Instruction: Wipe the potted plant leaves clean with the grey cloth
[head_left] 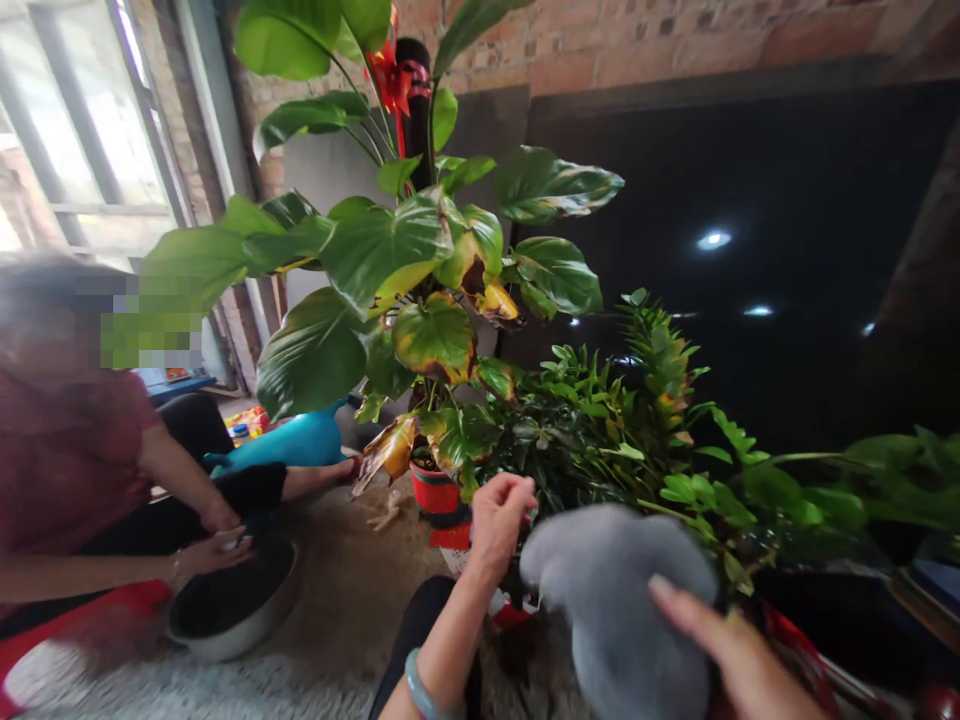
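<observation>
Grey plush piece point(622, 610), lower right of frame, is gripped by the right hand point(739, 645); whether the left hand's point(498, 522) curled fingers pinch anything, I can't tell. Handling seems underway; steadying it seems called for next.

Grey thing point(630, 600) a blur over at five o'clock, right hand point(739, 640) cut short near four, seated person point(75, 460) cropped at nine, topmost leaves point(289, 38) out of my sight at eleven

the left hand point(496, 520) is raised, fingers point(516, 492) curled inward, while the right point(742, 645) sits lower, thumb point(679, 603) extended.
</observation>
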